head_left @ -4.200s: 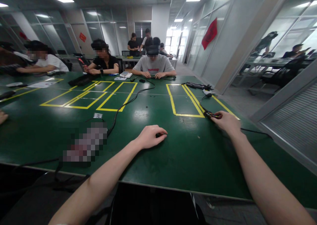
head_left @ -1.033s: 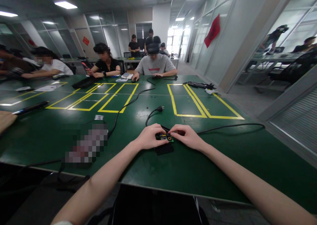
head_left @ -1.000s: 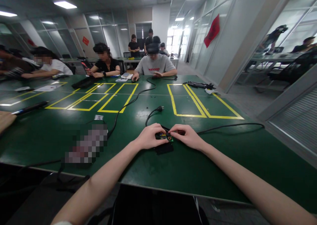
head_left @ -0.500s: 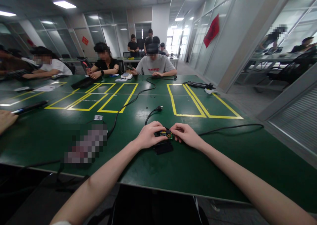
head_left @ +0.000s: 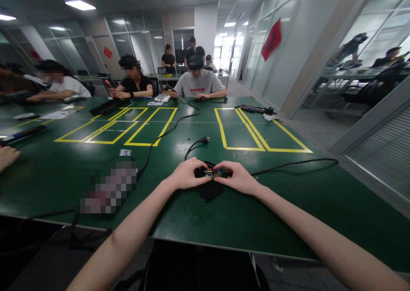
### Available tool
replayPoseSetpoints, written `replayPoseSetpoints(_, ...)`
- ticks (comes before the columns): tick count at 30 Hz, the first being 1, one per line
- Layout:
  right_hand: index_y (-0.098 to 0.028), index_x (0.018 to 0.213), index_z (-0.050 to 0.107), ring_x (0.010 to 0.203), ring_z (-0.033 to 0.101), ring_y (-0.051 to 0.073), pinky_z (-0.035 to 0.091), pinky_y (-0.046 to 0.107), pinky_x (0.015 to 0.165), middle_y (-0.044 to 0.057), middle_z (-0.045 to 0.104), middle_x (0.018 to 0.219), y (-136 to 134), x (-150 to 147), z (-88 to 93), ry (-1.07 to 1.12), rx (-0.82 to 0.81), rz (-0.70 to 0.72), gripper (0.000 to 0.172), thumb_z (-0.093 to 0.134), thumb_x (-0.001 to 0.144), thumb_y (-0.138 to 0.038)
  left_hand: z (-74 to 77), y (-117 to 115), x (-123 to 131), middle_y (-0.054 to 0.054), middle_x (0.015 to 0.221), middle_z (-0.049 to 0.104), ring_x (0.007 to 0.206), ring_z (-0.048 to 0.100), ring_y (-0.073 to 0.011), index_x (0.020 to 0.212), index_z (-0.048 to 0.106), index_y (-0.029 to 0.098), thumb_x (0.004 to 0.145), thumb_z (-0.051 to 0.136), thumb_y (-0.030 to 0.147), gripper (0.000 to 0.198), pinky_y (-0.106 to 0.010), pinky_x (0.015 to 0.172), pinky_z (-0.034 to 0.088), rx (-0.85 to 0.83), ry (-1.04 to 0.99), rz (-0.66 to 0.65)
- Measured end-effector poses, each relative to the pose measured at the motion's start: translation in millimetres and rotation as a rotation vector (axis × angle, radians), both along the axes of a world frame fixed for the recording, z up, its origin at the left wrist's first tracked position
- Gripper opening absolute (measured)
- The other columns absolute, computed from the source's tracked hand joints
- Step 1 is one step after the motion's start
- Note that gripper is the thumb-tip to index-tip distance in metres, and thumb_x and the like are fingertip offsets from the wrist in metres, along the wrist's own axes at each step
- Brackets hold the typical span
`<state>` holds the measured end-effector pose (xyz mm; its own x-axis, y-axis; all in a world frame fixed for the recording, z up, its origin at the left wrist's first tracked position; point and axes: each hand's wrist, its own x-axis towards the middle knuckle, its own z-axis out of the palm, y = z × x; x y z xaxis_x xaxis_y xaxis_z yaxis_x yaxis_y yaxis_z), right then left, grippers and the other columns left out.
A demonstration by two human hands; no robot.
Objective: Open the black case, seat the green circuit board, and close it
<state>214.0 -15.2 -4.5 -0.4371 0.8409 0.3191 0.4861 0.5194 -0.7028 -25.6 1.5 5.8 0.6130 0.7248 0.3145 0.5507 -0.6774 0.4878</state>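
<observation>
My left hand [head_left: 185, 174] and my right hand [head_left: 236, 177] meet over a small circuit board [head_left: 212, 172] with coloured parts, just above the green table [head_left: 230, 214]. Both hands pinch the board from opposite sides with curled fingers. A flat black piece [head_left: 209, 190] lies on the table right under the board. A black cable [head_left: 294, 164] runs from my right hand off to the right. Another short black cable ends in a plug [head_left: 206, 140] a little beyond my hands.
Yellow tape rectangles [head_left: 243, 130] mark the table beyond my hands. A long black cable [head_left: 163, 135] crosses the middle. Several people sit at the far side and left. Another person's hand [head_left: 7, 156] rests at the left edge. A black tool [head_left: 256, 109] lies far right.
My right hand brought the board and cable from the right side to the middle, where my left hand joined it. In the last second both hands closed tighter round the board.
</observation>
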Motion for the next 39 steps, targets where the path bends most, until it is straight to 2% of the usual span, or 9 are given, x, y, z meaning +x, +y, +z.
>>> replayPoseSetpoints(5,-0.020,0.100,0.075,0.085,0.070,0.022,0.056,0.034,0.077,0.006,0.076,0.096,-1.5,0.3,1.6,0.013,0.066,-0.031,0.021,0.074,0.084,-0.033,-0.9,1.5,-4.9,-0.009,0.111,0.069,0.100,0.069,-0.0251,0.114,0.070,0.020,0.086,0.073,0.040,0.034,-0.039,0.094,0.056,-0.004,0.016,0.027)
replayPoseSetpoints(11,-0.021,0.104,0.075,0.092,0.071,0.023,0.057,0.035,0.083,0.007,0.076,0.105,0.8,-0.1,-2.9,-0.005,0.079,0.028,0.020,0.072,0.087,-0.030,-1.4,-2.7,-5.6,-0.013,0.123,0.064,0.113,0.066,-0.0297,0.133,0.065,0.020,0.064,0.091,0.057,0.082,-0.044,0.104,0.053,-0.077,-0.010,-0.074)
replayPoseSetpoints(14,-0.021,0.106,0.076,0.097,0.071,0.023,0.057,0.037,0.087,0.009,0.073,0.110,5.3,2.7,-5.3,-0.023,0.128,0.001,0.021,0.071,0.088,-0.031,1.1,-2.4,-5.4,-0.013,0.121,0.064,0.111,0.066,-0.0297,0.135,0.064,0.020,0.061,0.092,0.057,0.088,-0.044,0.103,0.054,-0.085,0.002,-0.070)
replayPoseSetpoints(18,-0.023,0.106,0.077,0.101,0.070,0.024,0.058,0.037,0.086,0.009,0.070,0.119,10.0,6.7,-5.9,-0.065,0.148,-0.022,0.020,0.069,0.090,-0.033,3.1,2.8,-5.7,-0.009,0.116,0.068,0.104,0.068,-0.0269,0.132,0.066,0.023,0.065,0.091,0.052,0.077,-0.041,0.098,0.055,-0.065,0.008,-0.057)
replayPoseSetpoints(25,-0.023,0.108,0.073,0.099,0.070,0.024,0.056,0.038,0.087,0.008,0.073,0.110,12.4,0.7,-10.7,-0.142,0.178,-0.037,0.021,0.070,0.088,-0.028,-2.8,6.7,2.8,-0.007,0.109,0.075,0.100,0.068,-0.0249,0.118,0.071,0.022,0.082,0.078,0.038,0.040,-0.035,0.090,0.056,0.030,0.029,0.021)
replayPoseSetpoints(28,-0.021,0.109,0.073,0.094,0.071,0.024,0.057,0.036,0.081,0.008,0.074,0.106,12.6,-1.7,-10.0,-0.124,0.171,-0.093,0.023,0.069,0.088,-0.030,-5.0,4.6,8.7,-0.006,0.108,0.075,0.100,0.067,-0.0256,0.113,0.072,0.022,0.083,0.076,0.036,0.033,-0.036,0.089,0.056,0.078,0.040,0.088)
replayPoseSetpoints(31,-0.020,0.112,0.072,0.088,0.071,0.022,0.056,0.033,0.074,0.008,0.075,0.106,12.2,-0.7,-7.1,-0.110,0.142,-0.077,0.028,0.071,0.087,-0.034,-6.4,2.8,12.6,-0.006,0.107,0.076,0.103,0.067,-0.0262,0.110,0.072,0.022,0.085,0.073,0.034,0.027,-0.037,0.090,0.056,0.106,0.057,0.125)
replayPoseSetpoints(34,-0.021,0.114,0.072,0.093,0.071,0.024,0.056,0.036,0.080,0.008,0.075,0.108,12.3,0.5,-5.9,-0.153,0.157,-0.048,0.033,0.075,0.082,-0.032,-7.3,3.1,12.8,-0.006,0.107,0.076,0.105,0.067,-0.0268,0.107,0.072,0.022,0.086,0.072,0.033,0.024,-0.038,0.092,0.056,0.101,0.043,0.124)
replayPoseSetpoints(39,-0.021,0.108,0.075,0.095,0.071,0.025,0.056,0.038,0.085,0.009,0.076,0.106,15.7,-3.8,-9.8,-0.202,0.207,-0.152,0.022,0.070,0.087,-0.027,-8.5,12.8,4.3,-0.008,0.118,0.071,0.107,0.068,-0.0231,0.110,0.069,0.021,0.089,0.066,0.028,0.022,-0.036,0.096,0.055,0.082,-0.108,0.045)
